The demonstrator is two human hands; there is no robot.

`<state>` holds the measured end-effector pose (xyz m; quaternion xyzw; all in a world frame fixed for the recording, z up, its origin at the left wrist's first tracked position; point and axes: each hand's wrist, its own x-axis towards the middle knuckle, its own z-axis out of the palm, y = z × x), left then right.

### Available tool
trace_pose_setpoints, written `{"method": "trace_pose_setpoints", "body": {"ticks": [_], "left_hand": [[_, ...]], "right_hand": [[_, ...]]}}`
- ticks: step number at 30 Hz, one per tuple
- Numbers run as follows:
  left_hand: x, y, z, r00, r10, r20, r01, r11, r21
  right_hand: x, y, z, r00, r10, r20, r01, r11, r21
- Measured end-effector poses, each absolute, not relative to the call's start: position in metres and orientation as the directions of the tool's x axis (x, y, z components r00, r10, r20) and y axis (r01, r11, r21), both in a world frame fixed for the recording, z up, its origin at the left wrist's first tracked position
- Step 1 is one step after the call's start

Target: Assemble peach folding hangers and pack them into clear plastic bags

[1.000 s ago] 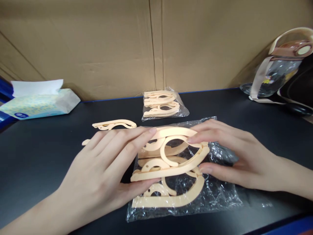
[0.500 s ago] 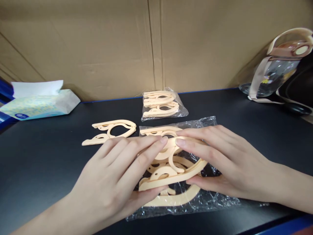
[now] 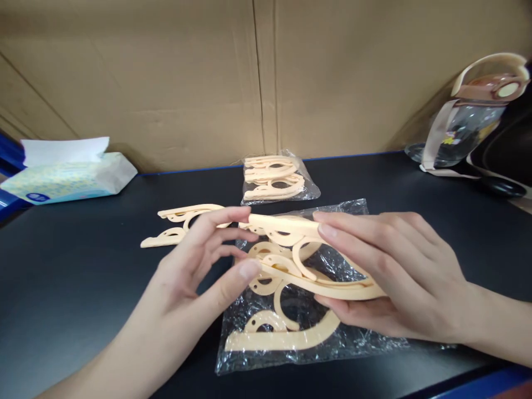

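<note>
A beige folding clothes hanger [image 3: 328,285], its two arms folded to the left, is held above a clear plastic bag. My right hand [image 3: 399,271] grips its curved right part, fingers on top and thumb beneath. My left hand [image 3: 199,271] has its fingers and thumb spread apart, the tips at the left ends of the two arms; whether they press on them I cannot tell. Beneath, on the clear bag [image 3: 357,343], more folded hangers [image 3: 282,339] show, partly hidden by the held one. Another folded hanger [image 3: 170,237] rests on the table behind my left hand.
A second clear bag with folded hangers [image 3: 274,177] sits at the back, near the cardboard wall [image 3: 187,83]. A tissue pack [image 3: 83,172] stands at the far left. On the right are a transparent water bottle [image 3: 469,127] with a strap and a black object [image 3: 502,187] on the dark table [image 3: 83,277].
My left hand has loosened and spread its fingers, moving slightly left to the arm ends. The held hanger has shifted right and up in my right hand, uncovering hangers below.
</note>
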<state>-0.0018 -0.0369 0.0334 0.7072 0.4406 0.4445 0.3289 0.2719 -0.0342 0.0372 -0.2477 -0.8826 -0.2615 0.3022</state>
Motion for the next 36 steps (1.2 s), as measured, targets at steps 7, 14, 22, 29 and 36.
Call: {"method": "trace_pose_setpoints", "body": {"ticks": [7,14,22,29,36], "left_hand": [[0.007,-0.038,0.047,0.517,0.856,-0.026,0.072,-0.013,0.997],[0.019,-0.044,0.034,0.515,0.857,0.013,0.086,-0.066,0.994],[0.016,-0.037,0.025,0.513,0.858,0.023,0.029,-0.044,0.999],[0.014,-0.037,0.02,0.472,0.879,0.068,0.154,-0.158,0.975],[0.013,-0.037,0.027,0.499,0.856,0.131,0.325,-0.326,0.888]], "right_hand": [[0.27,-0.041,0.032,-0.732,0.184,0.656,0.498,0.801,0.331],[0.263,-0.041,0.033,-0.772,0.168,0.613,0.483,0.782,0.394],[0.262,-0.041,0.035,-0.762,0.246,0.599,0.552,0.73,0.403],[0.258,-0.039,0.033,-0.754,0.277,0.596,0.574,0.719,0.391],[0.262,-0.038,0.032,-0.745,0.273,0.609,0.58,0.715,0.389]]}}
